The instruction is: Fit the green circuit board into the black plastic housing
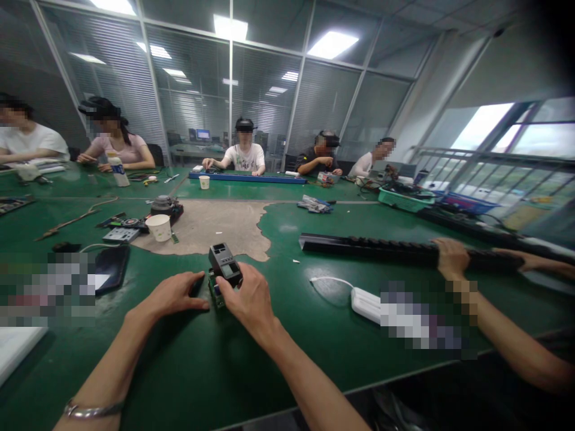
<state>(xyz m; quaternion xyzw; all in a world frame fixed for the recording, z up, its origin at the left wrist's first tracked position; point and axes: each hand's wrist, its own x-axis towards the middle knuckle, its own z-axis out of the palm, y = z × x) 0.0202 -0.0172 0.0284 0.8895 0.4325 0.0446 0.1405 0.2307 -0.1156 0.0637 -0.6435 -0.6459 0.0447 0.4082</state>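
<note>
My right hand grips a small dark grey plastic housing, with its thumb at the lower side and fingers behind the right edge. The housing is tilted and has square cut-outs and a lighter panel. Under it shows a green circuit board, partly hidden by the housing and my thumb; I cannot tell whether the two are joined. To the left, my left hand rests near the table, thumb and forefinger spread apart and pointing at the board. Nothing is in it.
A paper cup and loose electronic parts lie beyond my left hand on the green table. A phone is at left, a white power bank at right. A neighbour's hand holds a long black rail.
</note>
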